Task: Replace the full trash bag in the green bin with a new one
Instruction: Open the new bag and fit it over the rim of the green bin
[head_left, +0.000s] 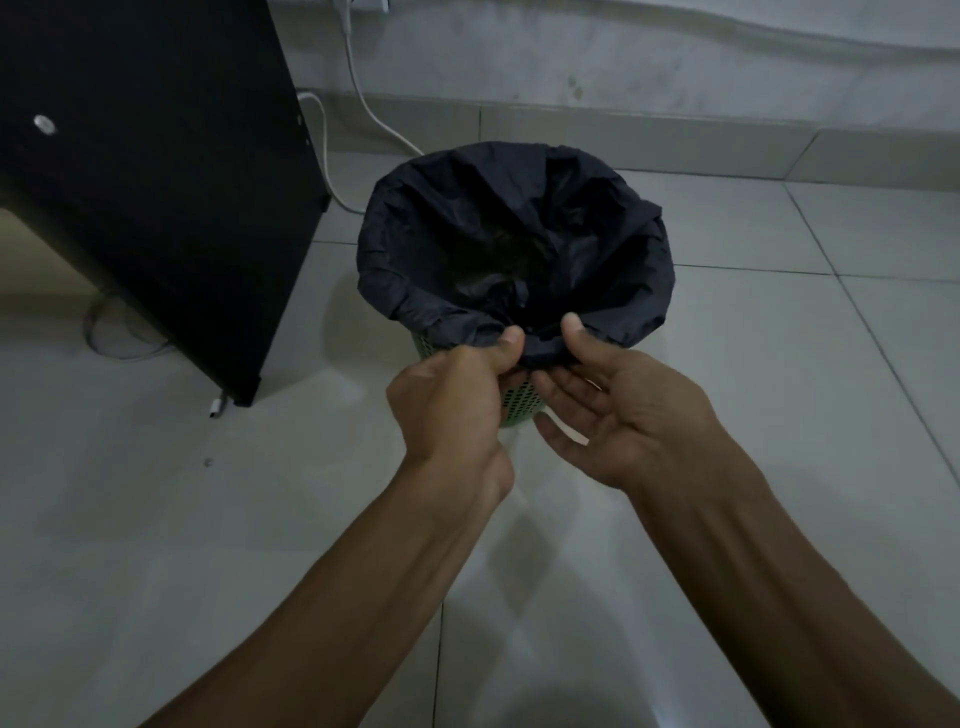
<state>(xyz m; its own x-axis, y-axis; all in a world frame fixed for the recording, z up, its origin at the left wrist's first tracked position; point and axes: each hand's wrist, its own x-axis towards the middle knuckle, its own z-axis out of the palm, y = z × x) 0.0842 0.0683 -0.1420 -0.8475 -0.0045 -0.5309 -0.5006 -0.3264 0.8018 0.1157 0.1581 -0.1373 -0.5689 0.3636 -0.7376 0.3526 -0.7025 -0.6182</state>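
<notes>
A black trash bag (511, 239) lines the green perforated bin (519, 400) on the tiled floor, its edge folded down over the rim all around. My left hand (452, 400) pinches the bag's near edge between thumb and fingers. My right hand (618, 410) grips the same fold just to the right, thumb on top and fingers underneath. Only a small strip of the green bin wall shows between and beside my hands. The inside of the bag is dark, and I cannot make out what it holds.
A black cabinet (156, 176) stands on the left, close to the bin. White cables (332, 156) run down the wall and along the floor behind it. A small white plug (217, 406) lies by the cabinet's foot. Pale floor tiles (805, 364) spread to the right.
</notes>
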